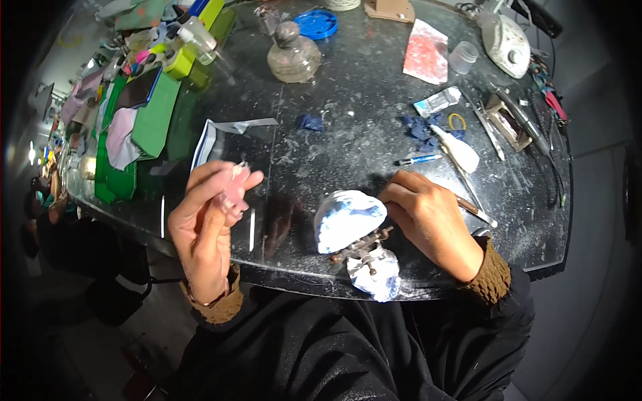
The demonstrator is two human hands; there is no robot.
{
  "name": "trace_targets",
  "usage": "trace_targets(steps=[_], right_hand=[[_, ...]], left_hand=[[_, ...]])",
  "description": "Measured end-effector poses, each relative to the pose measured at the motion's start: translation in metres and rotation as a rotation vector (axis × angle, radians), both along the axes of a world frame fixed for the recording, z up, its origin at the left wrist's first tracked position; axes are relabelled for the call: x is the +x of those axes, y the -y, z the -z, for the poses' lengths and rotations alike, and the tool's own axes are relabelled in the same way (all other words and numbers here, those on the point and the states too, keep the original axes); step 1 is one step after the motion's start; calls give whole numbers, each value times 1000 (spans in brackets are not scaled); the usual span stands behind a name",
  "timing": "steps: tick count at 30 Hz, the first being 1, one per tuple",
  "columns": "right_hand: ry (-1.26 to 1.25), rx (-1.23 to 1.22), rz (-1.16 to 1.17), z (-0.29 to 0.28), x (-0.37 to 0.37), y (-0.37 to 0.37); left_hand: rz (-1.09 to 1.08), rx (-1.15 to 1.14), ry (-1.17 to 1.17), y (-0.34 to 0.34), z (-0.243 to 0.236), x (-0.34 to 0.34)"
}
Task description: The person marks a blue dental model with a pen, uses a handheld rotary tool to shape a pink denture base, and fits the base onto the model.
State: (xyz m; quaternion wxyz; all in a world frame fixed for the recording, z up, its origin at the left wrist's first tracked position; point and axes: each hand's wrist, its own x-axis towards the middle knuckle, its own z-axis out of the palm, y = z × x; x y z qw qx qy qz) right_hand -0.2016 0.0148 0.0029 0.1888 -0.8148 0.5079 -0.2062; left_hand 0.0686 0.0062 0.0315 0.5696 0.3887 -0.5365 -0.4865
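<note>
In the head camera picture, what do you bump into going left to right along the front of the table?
Left hand pinching a small pink piece → white-and-blue plaster model on a metal hinge → right hand with a thin tool.

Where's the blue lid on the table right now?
In the head view, the blue lid lies at the table's far edge, just right of the round glass bottle, far from both hands.

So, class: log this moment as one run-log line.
left hand: raised, pinching small pink piece | right hand: holding thin tool, resting by white-and-blue plaster cast on metal hinge frame | surface: dusty dark table
</note>
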Motion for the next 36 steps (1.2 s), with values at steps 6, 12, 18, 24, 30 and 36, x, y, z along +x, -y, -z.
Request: trace_targets(steps=[6,12,18,24,30,36], right_hand=[[194,114,158,-12,0,-4],[670,180,396,-36,-8,-11],[1068,199,356,-51,6,-32],[1193,226,353,-54,41,-29],[1114,227,344,-57,48,-27],[1052,243,392,-63,50,-28]], left_hand=[[81,18,-131,2,1,3],[161,-63,-201,7,-7,-20],[298,-9,-138,10,-16,-27],[425,-8,-304,10,-10,-33],[317,6,-440,6,-3,-35],[367,-115,-513,0,11,-37]])
